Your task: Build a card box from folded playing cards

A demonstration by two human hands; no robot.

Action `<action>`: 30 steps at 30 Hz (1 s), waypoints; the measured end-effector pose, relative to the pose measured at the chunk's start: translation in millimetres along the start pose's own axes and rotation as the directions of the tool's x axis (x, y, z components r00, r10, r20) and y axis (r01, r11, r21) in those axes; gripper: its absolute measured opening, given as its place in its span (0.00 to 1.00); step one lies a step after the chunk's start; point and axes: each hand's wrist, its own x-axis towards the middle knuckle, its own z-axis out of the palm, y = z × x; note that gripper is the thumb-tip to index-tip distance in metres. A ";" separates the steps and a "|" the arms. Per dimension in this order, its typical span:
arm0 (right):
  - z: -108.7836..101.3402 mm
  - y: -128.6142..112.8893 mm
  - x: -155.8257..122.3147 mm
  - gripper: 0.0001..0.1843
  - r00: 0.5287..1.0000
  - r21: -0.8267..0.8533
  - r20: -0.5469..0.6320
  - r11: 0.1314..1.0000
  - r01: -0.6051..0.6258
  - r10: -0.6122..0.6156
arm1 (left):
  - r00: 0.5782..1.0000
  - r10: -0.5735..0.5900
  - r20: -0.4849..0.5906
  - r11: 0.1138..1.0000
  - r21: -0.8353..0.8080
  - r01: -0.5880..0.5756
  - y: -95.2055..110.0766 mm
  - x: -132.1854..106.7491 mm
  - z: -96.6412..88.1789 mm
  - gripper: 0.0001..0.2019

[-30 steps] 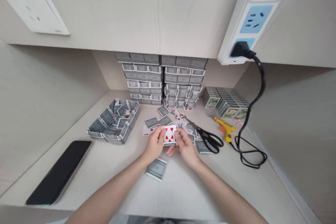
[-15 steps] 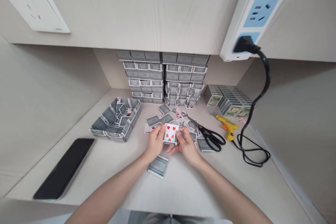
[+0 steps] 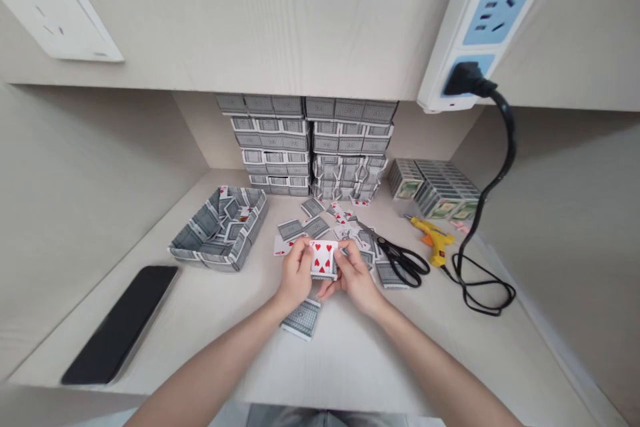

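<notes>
My left hand [image 3: 296, 274] and my right hand [image 3: 353, 274] together pinch a playing card [image 3: 323, 258] with red hearts, held face up just above the desk [image 3: 350, 360]. Each hand grips one side edge of it. Loose cards [image 3: 345, 230], some face down with grey patterned backs, lie scattered just beyond the hands. One grey-backed card [image 3: 300, 317] lies on the desk below my left wrist.
An open tray made of folded cards [image 3: 220, 230] sits at the left, and stacks of such trays [image 3: 307, 147] stand at the back. Black scissors [image 3: 397, 259], a yellow glue gun [image 3: 434, 238] with black cable [image 3: 480, 280], card packs [image 3: 435, 190] and a black phone [image 3: 123, 321] also lie here.
The card in my hands has tilted slightly and then levelled. The hands stay in about the same spot; the view has shifted a little.
</notes>
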 end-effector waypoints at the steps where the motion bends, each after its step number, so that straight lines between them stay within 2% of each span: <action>1: 0.4 0.6 -0.1 0.17 1.000 0.002 0.004 1.000 -0.007 0.007 | 1.000 0.000 -0.009 1.000 0.007 0.000 -1.3 -0.2 -0.3 0.07; 9: -0.5 4.2 0.8 0.13 0.999 0.019 0.029 0.999 -0.029 0.028 | 1.000 0.006 0.009 1.000 0.011 -0.006 0.6 -2.3 -2.0 0.04; 19: -3.0 1.0 0.8 0.13 0.999 0.013 0.044 1.000 -0.022 0.022 | 0.999 0.035 0.038 0.999 -0.021 -0.034 5.9 -1.0 -1.8 0.05; 25: -3.3 3.0 2.2 0.13 1.000 0.002 0.004 1.000 -0.028 0.028 | 0.998 0.043 0.045 0.999 -0.019 -0.042 2.6 -1.2 -2.2 0.06; 30: -2.4 3.2 1.1 0.11 1.000 -0.011 -0.020 1.000 -0.004 0.004 | 0.993 0.103 0.065 0.995 0.009 -0.103 -0.1 -2.1 -2.5 0.07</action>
